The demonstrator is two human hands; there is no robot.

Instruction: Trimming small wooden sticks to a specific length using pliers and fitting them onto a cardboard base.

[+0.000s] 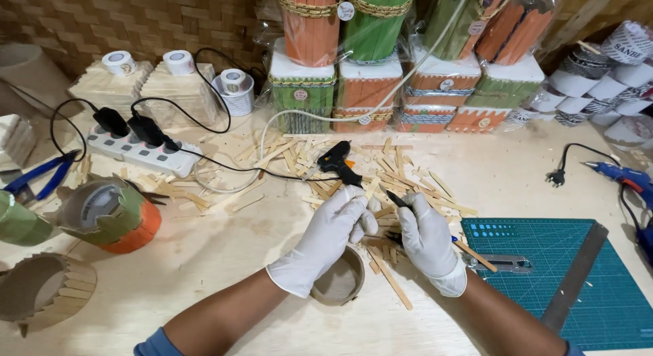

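I am holding both gloved hands over the middle of the bench [204,261], just in front of a scatter of wooden sticks [401,179]. My left hand [333,230] is curling its fingers together around the end of a pale stick [373,187], its grip pressed onto it, and it is hovering above a short cardboard ring [340,282] that is lying flat on the bench, partly hidden under my wrist. My right hand [425,237] is pinching a thin dark tool [396,198] that is pointing up and to the left toward the stick; what kind of tool it is I cannot tell. A black glue gun [338,159] is resting on the stick pile just beyond my hands, its cord running off to the left toward a white power strip [143,152]. To my right a green cutting mat [544,274] is lying with a metal ruler [575,278] across it and a small utility knife [507,263] at its near edge, and a blue glue gun [629,179] is sitting farther right. On my left a stick-covered ring in green and orange [109,216] is lying on its side, and blue pliers [37,176] are lying near the bench edge. Wrapped stick-covered boxes in orange and green [367,84] are standing stacked along the back.
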